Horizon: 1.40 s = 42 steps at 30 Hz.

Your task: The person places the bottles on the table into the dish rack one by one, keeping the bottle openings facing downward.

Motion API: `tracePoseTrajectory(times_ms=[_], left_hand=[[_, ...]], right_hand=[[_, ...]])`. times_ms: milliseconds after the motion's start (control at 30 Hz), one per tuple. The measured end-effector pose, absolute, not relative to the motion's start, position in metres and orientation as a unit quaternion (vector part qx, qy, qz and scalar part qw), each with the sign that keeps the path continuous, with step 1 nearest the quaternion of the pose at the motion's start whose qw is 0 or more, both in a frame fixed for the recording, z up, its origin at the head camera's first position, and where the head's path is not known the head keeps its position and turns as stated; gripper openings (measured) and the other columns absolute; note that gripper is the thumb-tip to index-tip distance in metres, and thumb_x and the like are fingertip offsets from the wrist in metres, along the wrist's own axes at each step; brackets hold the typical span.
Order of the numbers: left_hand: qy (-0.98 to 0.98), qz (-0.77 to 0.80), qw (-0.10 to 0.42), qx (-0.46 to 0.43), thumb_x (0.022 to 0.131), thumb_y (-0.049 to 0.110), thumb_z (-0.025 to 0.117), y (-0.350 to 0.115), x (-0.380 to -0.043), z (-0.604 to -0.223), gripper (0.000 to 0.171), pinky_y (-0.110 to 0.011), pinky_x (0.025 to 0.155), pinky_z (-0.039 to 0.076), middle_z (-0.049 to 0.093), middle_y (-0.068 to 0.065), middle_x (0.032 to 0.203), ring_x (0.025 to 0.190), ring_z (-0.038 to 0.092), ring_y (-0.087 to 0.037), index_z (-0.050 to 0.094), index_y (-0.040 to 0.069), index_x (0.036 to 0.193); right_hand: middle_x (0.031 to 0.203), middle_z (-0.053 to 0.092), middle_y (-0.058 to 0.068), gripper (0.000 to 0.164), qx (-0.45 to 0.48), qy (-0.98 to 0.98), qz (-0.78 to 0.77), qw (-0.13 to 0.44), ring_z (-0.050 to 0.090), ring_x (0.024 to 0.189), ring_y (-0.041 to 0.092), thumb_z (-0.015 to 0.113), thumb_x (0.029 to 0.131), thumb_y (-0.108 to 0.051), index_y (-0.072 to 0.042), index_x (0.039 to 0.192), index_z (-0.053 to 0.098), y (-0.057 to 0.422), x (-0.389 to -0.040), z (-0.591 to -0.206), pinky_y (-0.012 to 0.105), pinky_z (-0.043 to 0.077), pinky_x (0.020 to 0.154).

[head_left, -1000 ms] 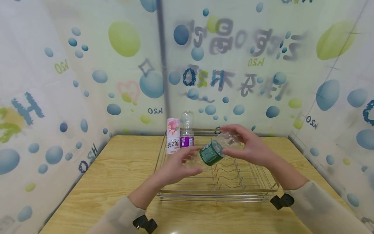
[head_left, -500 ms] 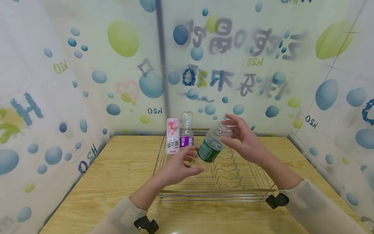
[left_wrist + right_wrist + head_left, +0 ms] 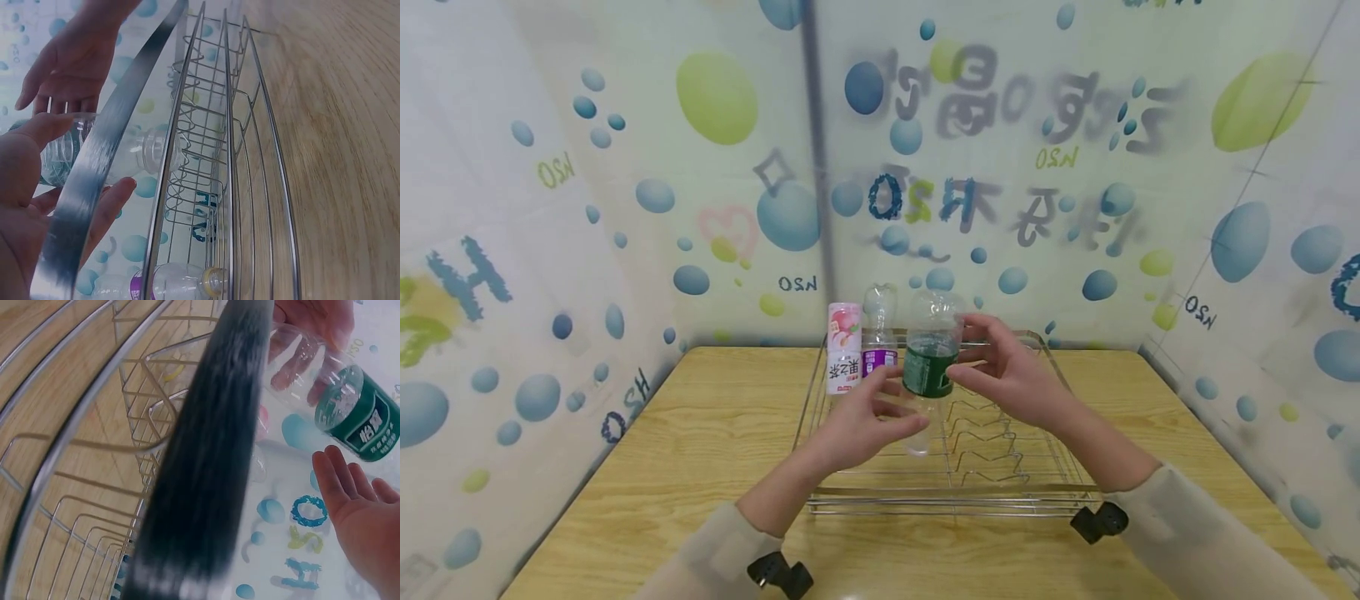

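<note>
A clear plastic bottle point(image 3: 929, 367) with a green label stands upside down in the air over a wire rack, its neck pointing down. My left hand point(image 3: 859, 423) holds it around its lower part, thumb on one side and fingers on the other, as the left wrist view also shows. At the label's right side is my right hand point(image 3: 1018, 375), its fingers extended and loosely spread. In the right wrist view that right hand point(image 3: 365, 512) shows straight fingers close beneath the green label point(image 3: 369, 422).
The metal wire rack point(image 3: 955, 493) sits on a wooden table point(image 3: 685, 492). At its back left stand a pink-and-white bottle point(image 3: 844, 350) and an upside-down clear bottle with a purple label point(image 3: 880, 362). Wavy wire dividers point(image 3: 992, 457) run along the rack. A printed curtain point(image 3: 1037, 275) closes the back.
The green-labelled bottle has turned from a slant to upright, neck down. My right hand has moved left and from the bottle's base to beside its label. My left hand stays nearly in place.
</note>
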State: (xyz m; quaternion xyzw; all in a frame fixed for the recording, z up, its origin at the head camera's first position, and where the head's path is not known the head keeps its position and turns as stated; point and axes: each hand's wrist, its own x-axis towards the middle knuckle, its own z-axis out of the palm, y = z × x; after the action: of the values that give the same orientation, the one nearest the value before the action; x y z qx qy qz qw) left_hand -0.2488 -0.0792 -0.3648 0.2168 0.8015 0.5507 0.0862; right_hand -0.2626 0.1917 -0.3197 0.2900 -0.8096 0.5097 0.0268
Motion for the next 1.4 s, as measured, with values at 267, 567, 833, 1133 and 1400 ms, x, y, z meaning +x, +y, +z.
tracePoseTrajectory(times_ms=[267,567,833,1133,1400], left_hand=[[0.792,0.559,0.089,0.228,0.103,0.033,0.08,-0.076,-0.25,-0.365,0.066,-0.049,0.1,0.065,0.068,-0.013,0.14,0.122,0.074,-0.032,0.047,0.024,0.16],[0.793,0.555,0.091,0.234,0.101,0.039,0.081,-0.073,-0.25,-0.365,0.064,-0.046,0.097,0.066,0.067,-0.01,0.143,0.119,0.075,-0.029,0.051,0.026,0.156],[0.787,0.559,0.062,0.254,0.105,0.03,0.077,-0.093,-0.249,-0.365,0.061,-0.045,0.101,0.065,0.067,-0.017,0.146,0.124,0.072,-0.032,0.052,0.021,0.16],[0.813,0.54,-0.017,0.218,0.107,0.024,0.075,-0.147,-0.247,-0.365,0.049,-0.033,0.098,0.062,0.07,-0.017,0.141,0.124,0.072,-0.031,0.06,0.018,0.153],[0.847,0.501,-0.106,0.141,0.108,0.024,0.073,-0.192,-0.243,-0.379,0.041,-0.028,0.102,0.057,0.064,-0.012,0.147,0.13,0.064,-0.032,0.067,0.014,0.147]], right_hand=[[0.154,0.05,0.023,0.079,0.267,-0.801,0.536,0.0,0.066,0.133,0.04,0.075,0.106,-0.017,-0.012,0.168,0.027,0.181,-0.262,-0.325,0.037,0.064,0.102],[0.157,0.051,0.022,0.081,0.263,-0.796,0.544,-0.007,0.068,0.134,0.041,0.078,0.104,-0.018,-0.012,0.167,0.027,0.173,-0.264,-0.33,0.043,0.065,0.103],[0.155,0.052,0.023,0.083,0.266,-0.797,0.541,0.009,0.069,0.13,0.039,0.078,0.104,-0.015,-0.011,0.169,0.026,0.173,-0.264,-0.33,0.033,0.065,0.099],[0.157,0.05,0.023,0.082,0.257,-0.802,0.539,0.007,0.068,0.128,0.036,0.076,0.105,-0.014,-0.011,0.169,0.025,0.178,-0.265,-0.328,0.027,0.063,0.096],[0.156,0.051,0.026,0.08,0.254,-0.81,0.529,0.019,0.067,0.131,0.041,0.075,0.106,-0.015,-0.009,0.169,0.026,0.182,-0.268,-0.327,0.03,0.064,0.097]])
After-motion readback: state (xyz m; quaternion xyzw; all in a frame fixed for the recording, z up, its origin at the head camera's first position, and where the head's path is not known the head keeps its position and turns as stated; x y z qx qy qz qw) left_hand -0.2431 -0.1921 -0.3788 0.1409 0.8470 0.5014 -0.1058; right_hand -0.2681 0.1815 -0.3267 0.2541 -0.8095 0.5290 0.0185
